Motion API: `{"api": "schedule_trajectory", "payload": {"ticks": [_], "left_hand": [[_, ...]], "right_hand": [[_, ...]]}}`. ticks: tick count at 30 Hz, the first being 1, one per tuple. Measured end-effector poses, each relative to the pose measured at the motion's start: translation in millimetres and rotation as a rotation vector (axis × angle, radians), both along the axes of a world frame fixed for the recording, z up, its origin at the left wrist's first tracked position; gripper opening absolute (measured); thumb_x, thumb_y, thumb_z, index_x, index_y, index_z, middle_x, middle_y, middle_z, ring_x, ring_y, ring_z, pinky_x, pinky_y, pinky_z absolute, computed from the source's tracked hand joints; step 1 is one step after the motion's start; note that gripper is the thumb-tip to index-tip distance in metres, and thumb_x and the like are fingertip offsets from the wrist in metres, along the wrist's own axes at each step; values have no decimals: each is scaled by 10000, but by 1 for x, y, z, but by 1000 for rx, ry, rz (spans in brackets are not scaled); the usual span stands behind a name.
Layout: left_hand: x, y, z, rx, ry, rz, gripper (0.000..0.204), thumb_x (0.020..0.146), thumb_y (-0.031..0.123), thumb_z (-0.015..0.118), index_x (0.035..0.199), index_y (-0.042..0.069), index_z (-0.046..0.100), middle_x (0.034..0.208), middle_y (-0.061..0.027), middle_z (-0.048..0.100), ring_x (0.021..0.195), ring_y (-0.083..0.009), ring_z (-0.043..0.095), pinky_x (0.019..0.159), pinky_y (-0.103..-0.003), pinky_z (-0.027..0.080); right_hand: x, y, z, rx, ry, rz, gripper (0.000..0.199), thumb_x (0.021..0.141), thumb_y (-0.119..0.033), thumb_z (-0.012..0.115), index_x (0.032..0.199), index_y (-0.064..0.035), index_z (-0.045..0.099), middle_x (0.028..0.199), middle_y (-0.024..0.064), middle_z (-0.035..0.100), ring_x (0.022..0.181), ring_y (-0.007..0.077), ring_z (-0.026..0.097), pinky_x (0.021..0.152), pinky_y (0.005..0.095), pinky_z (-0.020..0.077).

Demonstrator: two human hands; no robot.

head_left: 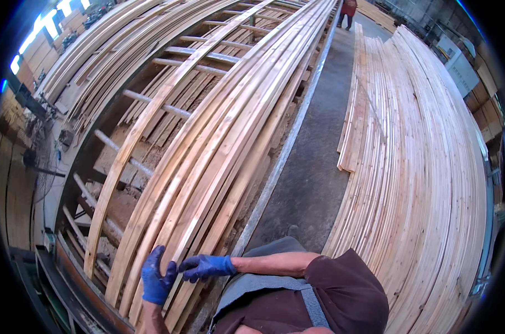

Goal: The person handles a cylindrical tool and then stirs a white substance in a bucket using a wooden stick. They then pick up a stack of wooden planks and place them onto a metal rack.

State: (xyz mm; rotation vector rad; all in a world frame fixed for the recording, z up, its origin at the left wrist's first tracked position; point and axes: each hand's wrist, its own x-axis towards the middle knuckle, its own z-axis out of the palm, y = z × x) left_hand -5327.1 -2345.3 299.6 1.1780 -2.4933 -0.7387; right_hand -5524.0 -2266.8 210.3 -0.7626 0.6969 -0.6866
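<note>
Both my hands wear blue gloves and are close together over the near ends of several long wooden boards (201, 181). My left hand (157, 278) is raised with its fingers up and thumb apart, and nothing shows in it. My right hand (207, 268) reaches in from the right, its fingers loosely bent and apart, pointing at the left hand. It appears to hold nothing. Whether either hand touches the boards underneath, I cannot make out. One single board (131, 143) lies apart to the left across the metal rollers (140, 167).
A metal rail (288, 150) edges the conveyor, with a dark walkway (314, 150) beside it. To the right lies a wide stack of boards (414, 161). More boards (110, 61) lie far left. A person (347, 12) stands at the walkway's far end.
</note>
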Motion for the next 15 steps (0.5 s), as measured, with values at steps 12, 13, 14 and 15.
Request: {"api": "schedule_trajectory", "payload": {"ticks": [12,13,14,15], "left_hand": [[-217,3,-49,-248,-65,-157,810,799,370,811,1411,-67,509,1392,-311,554,1308,-461,532,1111,-504,422],[-240,3,-55,-266,-71,-138,839,795,378,816,1429,-65,491,1415,-309,537,1325,-460,517,1119,-506,412],[-262,1,-58,-289,-79,-116,868,790,386,822,1446,-64,473,1437,-307,519,1342,-458,502,1127,-507,402],[-280,-5,-69,-269,-119,-85,951,767,435,838,1478,-51,436,1478,-313,477,1375,-457,469,1148,-505,377]], "right_hand": [[-280,68,-27,-470,605,-388,395,995,-301,662,1302,-54,639,1241,138,691,1158,256,664,1013,370,505],[-309,76,-35,-488,671,-482,405,986,-346,648,1278,-66,652,1195,146,706,1102,250,674,971,373,517],[-337,80,-37,-422,635,-506,397,997,-311,660,1310,-67,643,1228,118,700,1137,217,665,1000,361,506],[-362,91,-37,-325,624,-517,397,998,-310,657,1313,-68,642,1218,117,705,1133,208,664,999,361,506]]}}
